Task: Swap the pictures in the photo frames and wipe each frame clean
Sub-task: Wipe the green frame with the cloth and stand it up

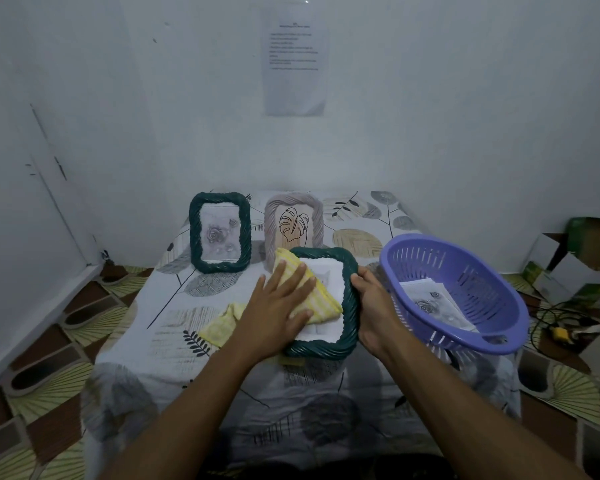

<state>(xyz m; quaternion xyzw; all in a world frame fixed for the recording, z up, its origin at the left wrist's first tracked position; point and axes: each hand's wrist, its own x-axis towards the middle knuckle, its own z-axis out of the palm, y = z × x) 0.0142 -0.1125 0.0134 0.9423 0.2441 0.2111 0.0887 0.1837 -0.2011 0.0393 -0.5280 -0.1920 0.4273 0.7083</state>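
Green woven frame point(326, 351) lies mid-table point(146, 375), with open room to its left. I see the left hand point(278, 306), fingers spread flat, pressing a yellow cloth point(321, 303) onto it, which hides most of the picture. The right hand point(371, 303) grips its right edge. Purple basket point(478, 282) holds prints point(437, 306). A second green frame point(196, 237) and a beige frame point(316, 216) stand behind.

Head cam, fwd-down, close over table point(174, 341)

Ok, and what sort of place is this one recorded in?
Probably a plain room in a home: a leaf-print cloth laid out to work on, patterned floor tiles, and a printed sheet taped to the bare wall.
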